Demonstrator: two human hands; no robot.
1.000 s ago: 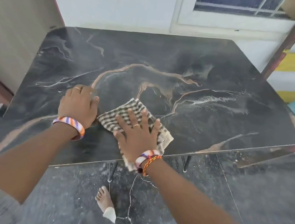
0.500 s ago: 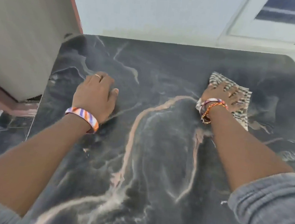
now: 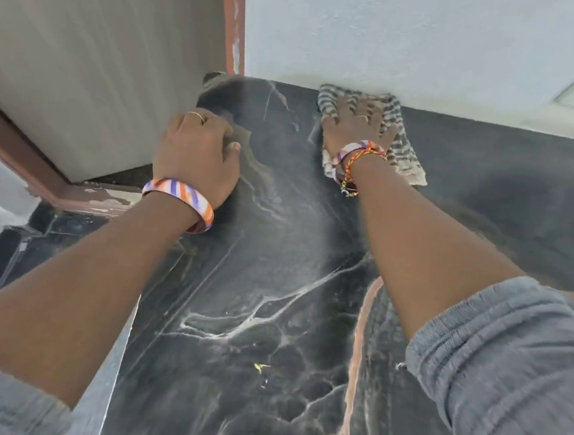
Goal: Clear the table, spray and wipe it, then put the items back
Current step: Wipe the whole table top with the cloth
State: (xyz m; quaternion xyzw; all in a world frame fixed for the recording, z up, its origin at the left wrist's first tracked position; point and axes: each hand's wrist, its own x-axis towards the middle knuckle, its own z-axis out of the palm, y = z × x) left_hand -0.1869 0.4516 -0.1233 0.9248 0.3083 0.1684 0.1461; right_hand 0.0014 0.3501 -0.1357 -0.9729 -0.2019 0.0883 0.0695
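Observation:
The table (image 3: 270,319) has a black marble-patterned top with white and pink veins, and nothing stands on it. A checked cloth (image 3: 400,150) lies flat at the table's far edge, against the white wall. My right hand (image 3: 354,126) presses down on the cloth with fingers spread. My left hand (image 3: 197,155) rests on the table near its far left corner, fingers curled under, holding nothing. Both wrists carry striped bangles.
A white wall (image 3: 413,38) runs along the table's far edge. A grey panel (image 3: 95,65) with a reddish frame (image 3: 234,21) stands close to the table's left side. Dark floor tiles (image 3: 36,249) show at the lower left.
My right hand has pushed the cloth from the near edge, across the top, to the far edge by the wall. My view has moved forward and left. The left hand stayed braced on the table.

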